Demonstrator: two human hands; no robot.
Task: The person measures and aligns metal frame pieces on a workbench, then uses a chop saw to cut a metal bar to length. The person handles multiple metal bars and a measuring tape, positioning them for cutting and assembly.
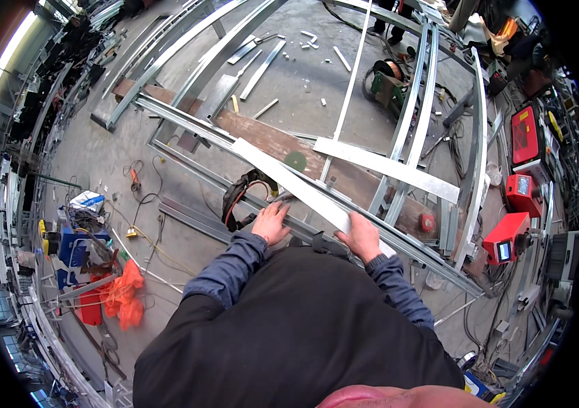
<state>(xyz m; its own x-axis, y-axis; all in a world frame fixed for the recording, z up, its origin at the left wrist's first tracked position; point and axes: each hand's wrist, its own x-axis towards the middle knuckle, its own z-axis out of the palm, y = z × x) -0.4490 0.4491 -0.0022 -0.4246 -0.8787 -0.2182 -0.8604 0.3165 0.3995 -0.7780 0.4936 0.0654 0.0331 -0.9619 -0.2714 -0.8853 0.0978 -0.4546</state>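
A long flat metal strip point(293, 183) lies slantwise across the galvanized steel frame point(187, 122) in front of me. My right hand point(363, 236) is closed on the strip near its close end, the thumb along its edge. My left hand point(271, 223) rests on a lower rail of the frame, fingers stretched out and holding nothing that I can see. Just beyond it hangs a black item with red edging point(238, 200), its kind unclear. A second flat strip point(388, 168) spans the frame rails to the right.
Offcuts of metal point(262, 71) lie on the concrete floor inside the frame. A cable reel point(388, 78) stands there too. Red machines point(507, 234) line the right side. Orange plastic point(125, 296), cables and tools point(134, 178) lie at left. Another person's legs point(393, 24) show at the far side.
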